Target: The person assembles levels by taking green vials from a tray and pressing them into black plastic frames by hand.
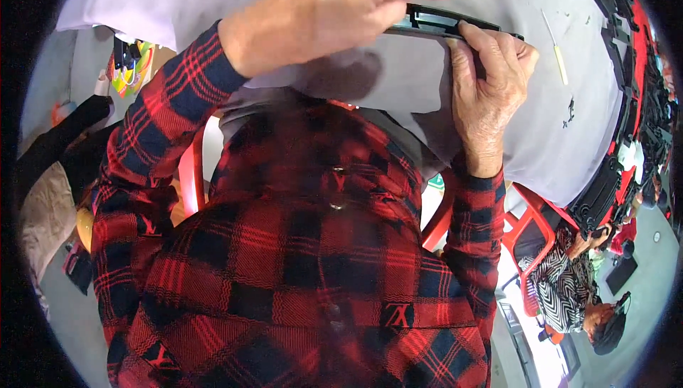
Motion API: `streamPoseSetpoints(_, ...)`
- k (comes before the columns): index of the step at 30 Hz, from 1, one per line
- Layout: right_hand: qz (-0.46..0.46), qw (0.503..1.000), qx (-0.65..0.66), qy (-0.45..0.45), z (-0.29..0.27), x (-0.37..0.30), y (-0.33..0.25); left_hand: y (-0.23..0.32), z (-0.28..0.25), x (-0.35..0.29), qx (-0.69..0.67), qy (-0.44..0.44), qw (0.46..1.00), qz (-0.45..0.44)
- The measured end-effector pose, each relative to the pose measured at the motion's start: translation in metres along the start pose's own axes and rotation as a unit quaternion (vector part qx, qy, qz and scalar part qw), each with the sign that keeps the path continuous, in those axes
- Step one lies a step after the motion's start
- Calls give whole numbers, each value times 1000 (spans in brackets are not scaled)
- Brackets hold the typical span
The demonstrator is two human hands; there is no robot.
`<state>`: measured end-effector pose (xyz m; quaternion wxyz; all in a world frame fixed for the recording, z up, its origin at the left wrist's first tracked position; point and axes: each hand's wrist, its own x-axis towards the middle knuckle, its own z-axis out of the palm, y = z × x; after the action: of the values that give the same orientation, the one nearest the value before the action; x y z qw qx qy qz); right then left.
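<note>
Right hand (494,78) gripped black strip (435,19), 1 o'clock. Left hand (338,11) blurred, 12 o'clock, couldn't tell grip. Pale-handled tool (560,64) lay 2 o'clock.

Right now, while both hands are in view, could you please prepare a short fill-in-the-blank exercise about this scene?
1. The right hand grips a long part, mainly ____ in colour.
2. The thin tool lies to the ____ of that hand.
3. The checked shirt combines dark squares with ____ ones.

Missing words: black; right; red.
</note>
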<state>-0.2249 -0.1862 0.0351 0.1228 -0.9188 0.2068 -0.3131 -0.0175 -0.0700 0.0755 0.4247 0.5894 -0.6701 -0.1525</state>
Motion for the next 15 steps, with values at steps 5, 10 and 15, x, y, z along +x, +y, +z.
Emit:
streamPoseSetpoints(5,2,1000,12,4,-3,4,-4,8,29,-11,62,44,992,103)
streamPoseSetpoints(10,12,1000,4,1,-3,1,-5,27,39,-17,150,-45,986,61)
streamPoseSetpoints(15,12,1000,17,3,-4,1,-3,28,55,-22,244,13,967,72)
